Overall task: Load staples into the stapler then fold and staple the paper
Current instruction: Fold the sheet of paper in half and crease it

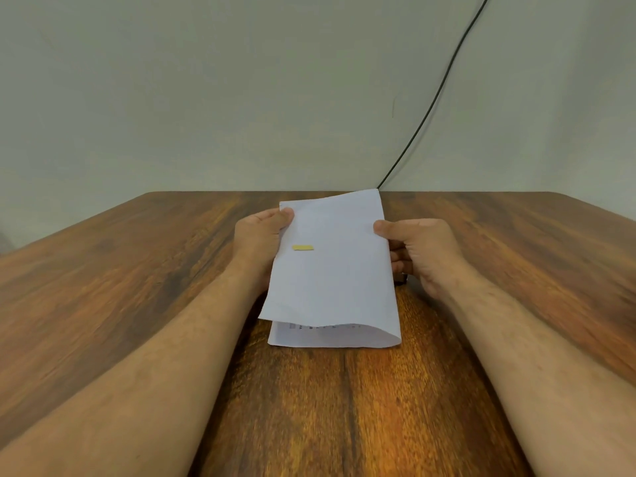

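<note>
Holding a folded white paper at the centre of the frame, the left hand pinches its left edge with thumb on top, and the right hand grips the right edge likewise. A small yellow mark sits on the top sheet. Printed text shows at the lower layer, above the wooden surface. A dark cable runs up the wall.

We see a wooden table with dark, streaky grain; the folded paper's near edge rests on it.
</note>
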